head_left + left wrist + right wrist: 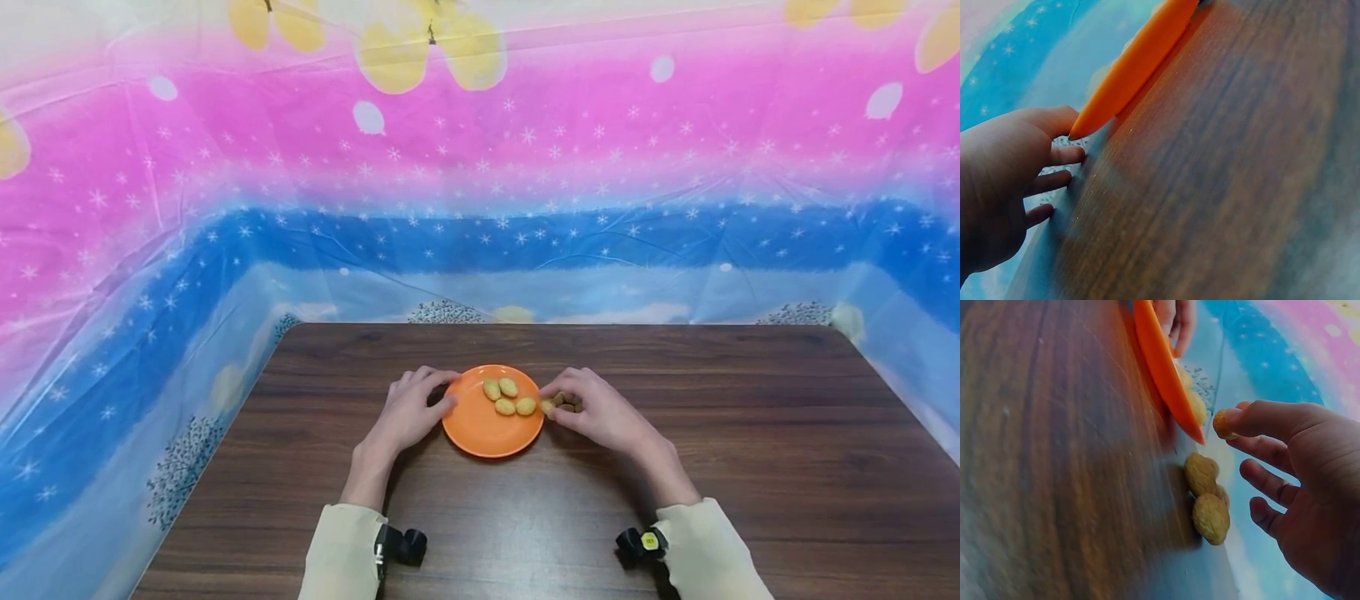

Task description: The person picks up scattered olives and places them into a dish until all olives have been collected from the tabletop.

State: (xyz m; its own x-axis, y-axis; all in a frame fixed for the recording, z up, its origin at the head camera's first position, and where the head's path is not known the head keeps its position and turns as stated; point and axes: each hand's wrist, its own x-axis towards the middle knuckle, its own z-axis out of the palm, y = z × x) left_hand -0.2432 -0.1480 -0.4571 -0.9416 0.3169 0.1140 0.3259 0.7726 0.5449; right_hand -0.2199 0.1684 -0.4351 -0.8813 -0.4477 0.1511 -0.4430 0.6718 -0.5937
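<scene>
An orange plate point(480, 433) lies on the table with several yellowish, oval unshelled peanuts point(506, 407) on it. My left hand point(412, 408) holds the plate's left rim, thumb toward the near side and index finger toward the far side. Close to the right rim, my right hand point(600, 408) pinches one peanut point(1224, 425) between thumb and index finger, its other fingers loosely bent. Below that hand in the right wrist view, a small group of wrinkled tan peanuts point(1211, 519) sits on the table. The head view shows this group partly hidden behind the right hand.
The dark wood-grain table point(750, 433) extends around the plate. Behind it and along its sides hangs a pink and blue patterned cloth point(480, 192). A small black camera is strapped at each wrist.
</scene>
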